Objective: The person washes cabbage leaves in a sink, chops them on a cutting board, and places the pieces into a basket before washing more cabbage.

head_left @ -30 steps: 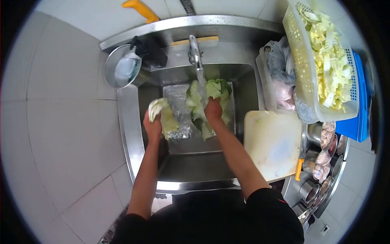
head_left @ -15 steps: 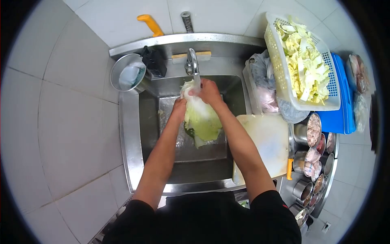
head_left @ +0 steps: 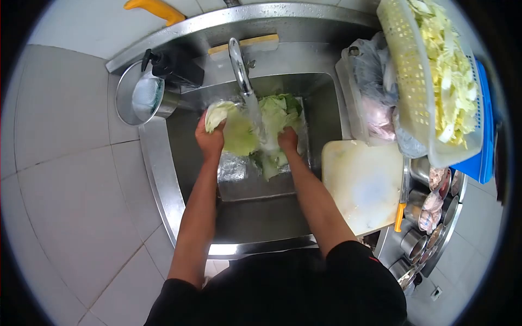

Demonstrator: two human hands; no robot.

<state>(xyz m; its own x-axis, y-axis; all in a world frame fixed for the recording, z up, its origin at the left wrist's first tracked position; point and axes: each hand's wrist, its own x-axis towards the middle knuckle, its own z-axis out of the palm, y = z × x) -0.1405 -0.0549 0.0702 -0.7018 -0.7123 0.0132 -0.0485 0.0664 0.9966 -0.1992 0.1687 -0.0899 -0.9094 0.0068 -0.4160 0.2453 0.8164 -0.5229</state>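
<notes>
My left hand (head_left: 210,139) grips the pale base of a cabbage leaf (head_left: 237,133) at the left side of the sink, its green part spread toward the middle. More cabbage leaves (head_left: 278,111), darker green at the edge, lie to the right under my right hand (head_left: 287,140), whose fingers are closed on them and partly hidden. Between the two hands, water runs from the curved faucet (head_left: 239,65) onto the leaves. Both hands are inside the steel sink (head_left: 255,223).
A white cutting board (head_left: 361,187) and an orange-handled knife (head_left: 400,216) lie right of the sink. Beyond stands a white basket (head_left: 408,76) of cut cabbage (head_left: 451,81). At the left are a metal pot (head_left: 128,98) and a black pump bottle (head_left: 176,69).
My hands have moved apart, the left one leftward with a leaf. The leaves, held together before, are now in two parts with the water stream between. The view has shifted closer to the sink.
</notes>
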